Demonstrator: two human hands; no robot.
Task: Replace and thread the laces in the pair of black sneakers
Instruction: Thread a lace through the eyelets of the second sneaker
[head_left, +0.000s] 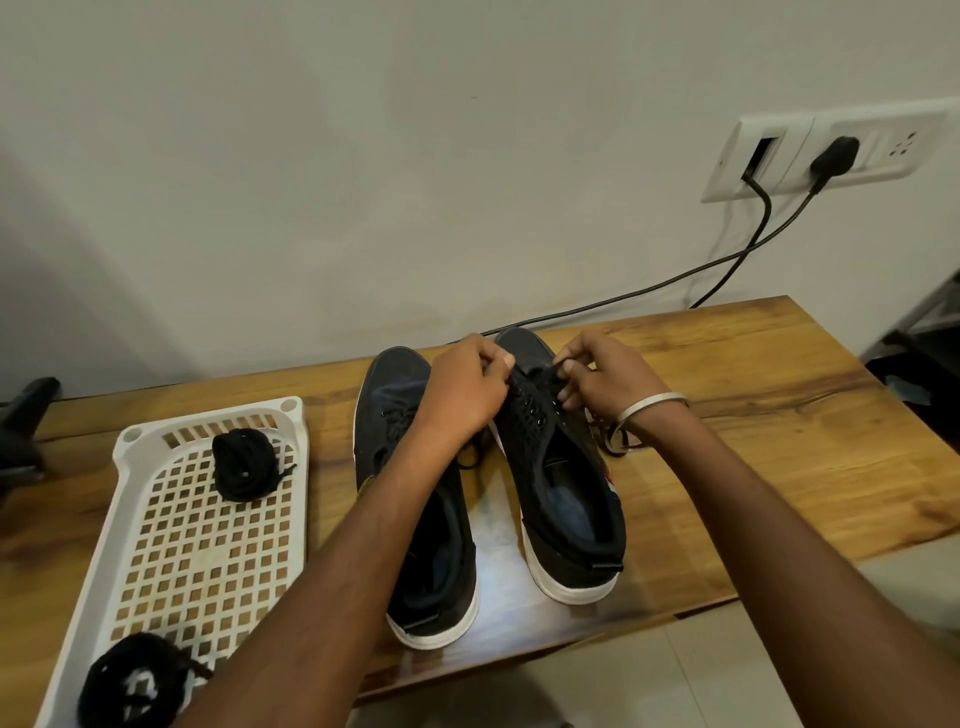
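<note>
Two black sneakers with white soles stand side by side on the wooden table, toes toward the wall. The left sneaker (415, 519) has laces in its eyelets. Over the front of the right sneaker (566, 499), my left hand (462, 389) and my right hand (602, 379) each pinch the black lace (535, 375) near the lowest eyelets. A loose end of lace (613, 441) trails on the table under my right wrist. A silver bangle circles that wrist.
A white perforated tray (208, 545) lies at the left and holds one coiled black lace (241, 465) at its far end and another bundle (130, 686) at its near end. Black cables (727, 260) run from wall sockets to the table's back edge. A dark object (26, 415) sits at far left.
</note>
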